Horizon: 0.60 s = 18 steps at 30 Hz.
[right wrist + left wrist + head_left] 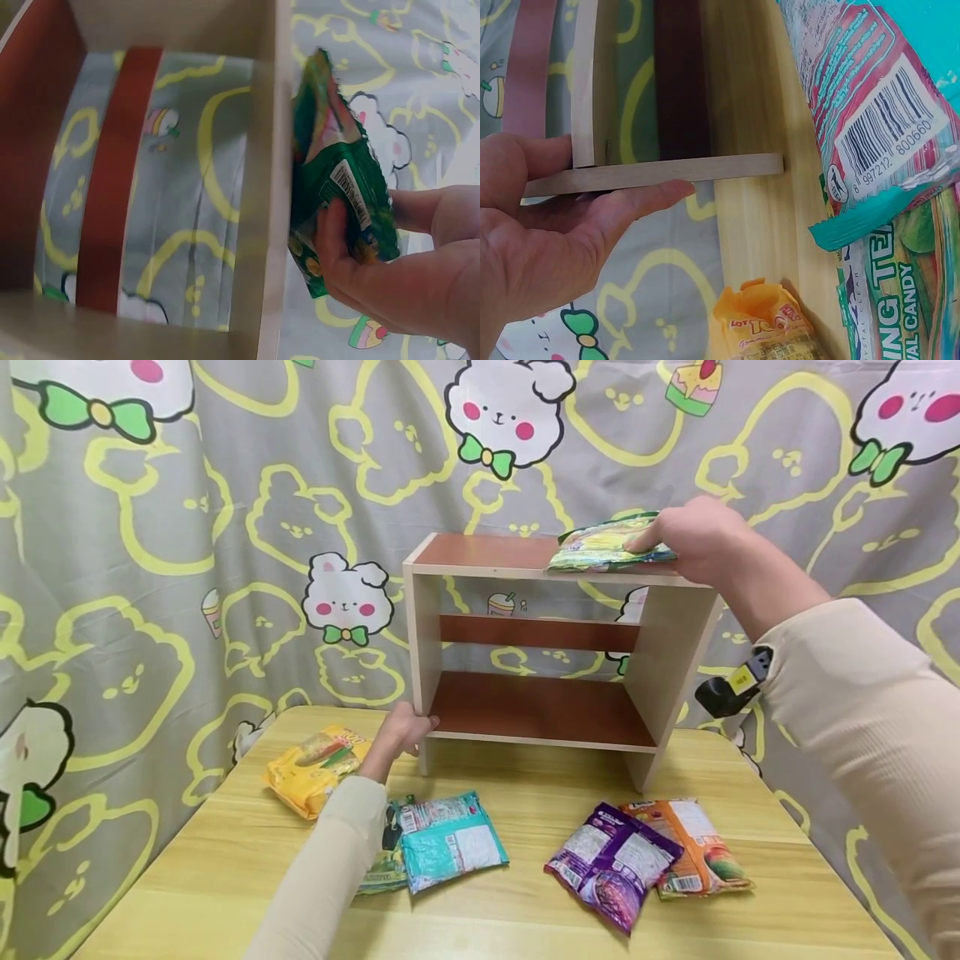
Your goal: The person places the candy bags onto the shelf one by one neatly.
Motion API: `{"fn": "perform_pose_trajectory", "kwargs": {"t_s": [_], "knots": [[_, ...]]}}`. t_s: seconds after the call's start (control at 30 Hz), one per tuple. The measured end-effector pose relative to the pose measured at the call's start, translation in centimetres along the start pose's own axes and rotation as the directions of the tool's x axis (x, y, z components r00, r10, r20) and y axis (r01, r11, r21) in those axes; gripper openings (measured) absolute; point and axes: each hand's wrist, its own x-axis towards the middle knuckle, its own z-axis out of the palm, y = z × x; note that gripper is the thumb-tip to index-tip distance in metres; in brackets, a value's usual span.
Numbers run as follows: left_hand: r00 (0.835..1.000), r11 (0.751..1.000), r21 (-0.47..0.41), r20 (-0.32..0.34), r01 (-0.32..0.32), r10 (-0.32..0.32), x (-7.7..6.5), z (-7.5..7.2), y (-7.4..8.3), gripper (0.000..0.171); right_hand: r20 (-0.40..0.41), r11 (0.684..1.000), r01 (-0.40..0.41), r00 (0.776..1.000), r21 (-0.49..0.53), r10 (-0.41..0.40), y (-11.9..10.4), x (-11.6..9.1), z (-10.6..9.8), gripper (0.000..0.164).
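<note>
A small wooden shelf (540,743) with pale side panels and reddish-brown boards stands on the table. My left hand (405,728) grips its left side panel; in the left wrist view that hand (562,217) has fingers on both faces of the panel (742,166). Over the right part of the top board (487,550), my right hand (693,539) holds a green and yellow candy bag (607,543). The right wrist view shows the thumb and fingers pinching one end of this bag (341,180), its barcode facing the camera.
Left of the shelf lies a yellow-orange bag (307,772). In front, a teal bag (453,843) overlaps a green candy bag (386,877), partly hidden by my left sleeve. Farther right, a purple bag (618,864) overlaps an orange one (697,843). A patterned curtain (285,435) hangs behind.
</note>
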Motion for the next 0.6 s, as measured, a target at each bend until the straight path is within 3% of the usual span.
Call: {"fn": "perform_pose_trajectory", "kwargs": {"t_s": [0.1,0.37,0.6], "knots": [[1.000,1.000,-0.008,0.001,0.002,-0.002,0.0,0.0,0.0,0.040,-0.088,0.975,0.033,0.995,-0.222,-0.054,0.4,-0.1,0.3,0.072],[1.000,1.000,0.002,-0.002,-0.006,0.006,-0.1,0.0,0.1,0.038,-0.202,0.947,0.049,0.972,-0.318,-0.118,1.4,0.6,1.3,0.054],[1.000,1.000,-0.009,-0.002,-0.008,0.008,-0.1,0.0,0.1,0.039,-0.215,0.892,0.049,0.963,-0.449,-0.162,2.4,0.8,2.1,0.050]]}}
